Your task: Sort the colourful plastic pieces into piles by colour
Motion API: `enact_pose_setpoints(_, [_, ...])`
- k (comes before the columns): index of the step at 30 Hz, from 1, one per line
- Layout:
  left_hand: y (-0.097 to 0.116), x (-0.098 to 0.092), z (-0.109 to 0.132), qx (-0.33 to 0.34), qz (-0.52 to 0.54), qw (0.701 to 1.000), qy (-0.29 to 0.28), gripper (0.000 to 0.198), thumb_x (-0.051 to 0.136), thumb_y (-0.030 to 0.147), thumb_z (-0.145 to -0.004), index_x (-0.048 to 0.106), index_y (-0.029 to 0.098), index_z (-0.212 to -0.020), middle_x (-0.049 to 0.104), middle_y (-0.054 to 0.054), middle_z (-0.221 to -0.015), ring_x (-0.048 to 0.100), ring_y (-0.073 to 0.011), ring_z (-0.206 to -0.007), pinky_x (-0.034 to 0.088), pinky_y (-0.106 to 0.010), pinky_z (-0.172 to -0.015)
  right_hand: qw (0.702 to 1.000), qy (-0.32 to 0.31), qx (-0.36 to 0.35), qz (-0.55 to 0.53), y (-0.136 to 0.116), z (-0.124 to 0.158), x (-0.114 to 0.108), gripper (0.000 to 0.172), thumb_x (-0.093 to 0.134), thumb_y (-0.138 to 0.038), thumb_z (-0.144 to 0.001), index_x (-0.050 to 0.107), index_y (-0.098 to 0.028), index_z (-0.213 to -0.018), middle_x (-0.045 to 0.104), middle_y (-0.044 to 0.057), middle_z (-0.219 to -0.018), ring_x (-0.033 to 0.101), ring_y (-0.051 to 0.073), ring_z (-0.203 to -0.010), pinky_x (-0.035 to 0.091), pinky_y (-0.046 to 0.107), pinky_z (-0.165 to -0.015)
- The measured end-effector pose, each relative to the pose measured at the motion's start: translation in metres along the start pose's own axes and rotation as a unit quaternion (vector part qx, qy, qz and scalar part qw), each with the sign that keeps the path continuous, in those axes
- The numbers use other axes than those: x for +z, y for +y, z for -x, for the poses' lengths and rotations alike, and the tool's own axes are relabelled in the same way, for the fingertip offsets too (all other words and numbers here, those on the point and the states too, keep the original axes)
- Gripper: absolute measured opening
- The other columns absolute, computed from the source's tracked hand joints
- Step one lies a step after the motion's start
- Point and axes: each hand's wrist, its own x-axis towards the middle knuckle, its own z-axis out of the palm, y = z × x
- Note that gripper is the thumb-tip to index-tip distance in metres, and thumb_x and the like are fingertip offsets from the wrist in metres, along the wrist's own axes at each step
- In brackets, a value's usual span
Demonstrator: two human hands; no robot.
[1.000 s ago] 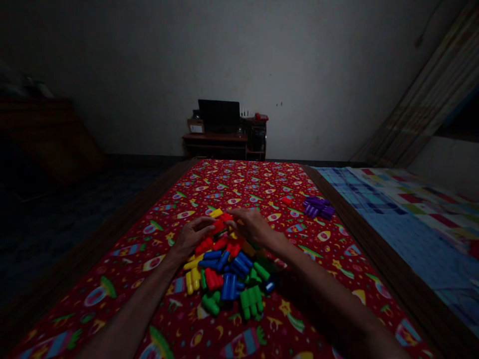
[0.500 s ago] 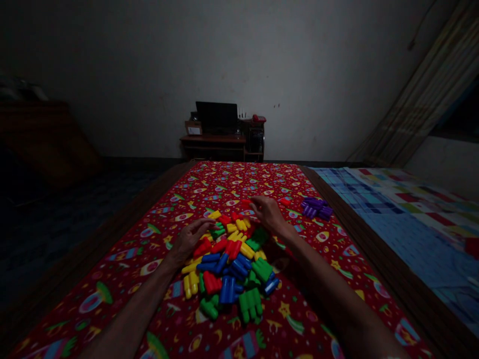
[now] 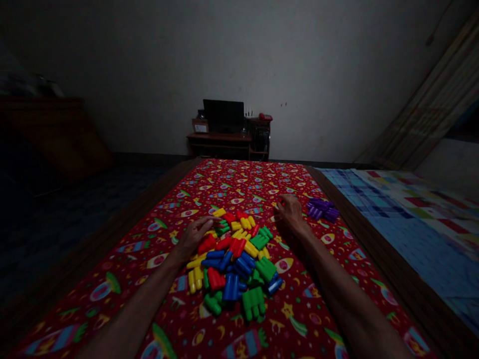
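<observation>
A heap of toy building blocks, red, yellow, blue and green, lies loosely piled before me. At its far left edge is my left hand (image 3: 195, 233), fingers loosely stretched over a green block (image 3: 223, 228) and holding nothing that I can see. My right hand (image 3: 291, 213) is beyond the heap's right side, low over the cloth. Its fingers curl downward and hide whatever is under or between them. Just right of that hand lies a separate group of purple blocks (image 3: 322, 209). Nearest me in the heap are a green block (image 3: 253, 303) and a blue block (image 3: 231, 287).
The blocks rest on a red patterned cloth (image 3: 239, 187) with a dark brown border. Blue checked bedding (image 3: 377, 209) lies to the right. Against the far wall stands a low desk (image 3: 219, 142) with a black monitor (image 3: 223, 115); a wooden cabinet (image 3: 48, 134) is at left.
My right hand has moved right, from the heap's far edge toward the purple blocks. The red pieces seen near it before no longer show. My left hand stays at the heap; the view shifted slightly.
</observation>
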Motion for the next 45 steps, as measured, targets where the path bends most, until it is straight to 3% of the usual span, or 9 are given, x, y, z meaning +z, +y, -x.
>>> enact_pose_setpoints(4, [-0.001,-0.001,0.0,0.008,-0.006,1.0,-0.009,0.053,0.058,0.064,-0.075,0.071,0.016,-0.093,0.075,-0.01,-0.089,0.069,-0.0283,-0.09,0.052,-0.04,-0.088,0.984,-0.098,-0.112,-0.096,-0.047,0.004,0.004,0.032,0.044,-0.028,-0.095,0.066,-0.014,-0.112,0.071,0.01,-0.1,0.064,0.018,-0.089,0.043,0.025,-0.076])
enact_pose_setpoints(7, [-0.002,-0.001,0.001,0.004,-0.012,1.0,-0.016,0.053,0.057,0.063,-0.077,0.071,0.016,-0.096,0.075,-0.01,-0.092,0.069,-0.0286,-0.093,0.052,-0.039,-0.088,0.967,-0.175,-0.176,-0.064,-0.077,0.013,0.017,0.036,0.048,-0.038,-0.094,0.063,-0.016,-0.118,0.071,0.01,-0.097,0.064,0.018,-0.089,0.042,0.024,-0.075])
enact_pose_setpoints(11, [-0.001,-0.002,0.002,0.004,-0.015,1.0,-0.021,0.053,0.056,0.063,-0.077,0.071,0.016,-0.095,0.075,-0.01,-0.092,0.069,-0.0288,-0.092,0.052,-0.04,-0.088,0.957,-0.206,-0.199,-0.038,-0.091,0.022,0.028,0.031,0.055,-0.033,-0.09,0.064,-0.015,-0.113,0.071,0.01,-0.091,0.063,0.018,-0.084,0.038,0.023,-0.069])
enact_pose_setpoints(21, [0.0,-0.001,0.001,0.002,-0.025,1.0,-0.006,0.054,0.058,0.065,-0.074,0.072,0.016,-0.091,0.075,-0.011,-0.09,0.068,-0.0295,-0.091,0.052,-0.039,-0.086,0.993,-0.074,-0.074,-0.052,-0.046,0.001,0.004,0.035,0.045,-0.034,-0.094,0.068,-0.014,-0.077,0.064,0.004,-0.068,0.052,0.012,-0.059,0.029,0.022,-0.057])
enact_pose_setpoints(30, [0.005,0.0,0.003,0.007,-0.017,1.0,-0.012,0.053,0.059,0.065,-0.073,0.072,0.016,-0.089,0.075,-0.01,-0.088,0.069,-0.0287,-0.089,0.052,-0.039,-0.088,0.993,-0.049,0.094,0.045,0.015,-0.012,-0.005,0.027,0.056,-0.036,-0.087,0.07,-0.014,-0.092,0.07,0.01,-0.088,0.061,0.018,-0.082,0.037,0.024,-0.067])
enact_pose_setpoints(33, [0.007,0.0,0.003,0.009,-0.02,1.0,-0.01,0.051,0.059,0.064,-0.074,0.073,0.017,-0.088,0.075,-0.01,-0.089,0.068,-0.0286,-0.091,0.051,-0.039,-0.089,0.993,0.0,0.106,0.045,0.017,-0.012,-0.007,0.027,0.056,-0.027,-0.084,0.067,-0.014,-0.104,0.07,0.011,-0.098,0.061,0.02,-0.091,0.04,0.026,-0.074])
enact_pose_setpoints(36, [0.004,-0.001,0.003,0.006,-0.017,1.0,-0.014,0.053,0.058,0.065,-0.074,0.073,0.016,-0.09,0.075,-0.01,-0.093,0.068,-0.029,-0.092,0.051,-0.039,-0.089,0.998,0.016,0.055,0.011,0.001,-0.013,-0.007,0.024,0.051,-0.02,-0.084,0.067,-0.013,-0.1,0.07,0.011,-0.096,0.061,0.02,-0.089,0.042,0.027,-0.075])
enact_pose_setpoints(41, [-0.006,-0.002,-0.001,-0.003,-0.018,1.0,-0.014,0.058,0.057,0.069,-0.072,0.073,0.016,-0.091,0.075,-0.011,-0.091,0.067,-0.0305,-0.094,0.052,-0.039,-0.085,0.978,-0.142,-0.13,-0.087,-0.049,-0.007,-0.018,0.02,0.052,-0.02,-0.086,0.071,-0.015,-0.089,0.069,0.004,-0.078,0.058,0.013,-0.068,0.038,0.021,-0.061])
enact_pose_setpoints(45, [-0.007,-0.002,0.0,-0.007,-0.013,1.0,-0.017,0.056,0.057,0.066,-0.074,0.072,0.015,-0.094,0.075,-0.011,-0.091,0.067,-0.0301,-0.095,0.052,-0.039,-0.086,0.934,-0.309,-0.177,-0.002,-0.069,0.002,-0.032,0.013,0.065,-0.024,-0.079,0.072,-0.016,-0.071,0.063,0.002,-0.062,0.049,0.009,-0.053,0.027,0.021,-0.048])
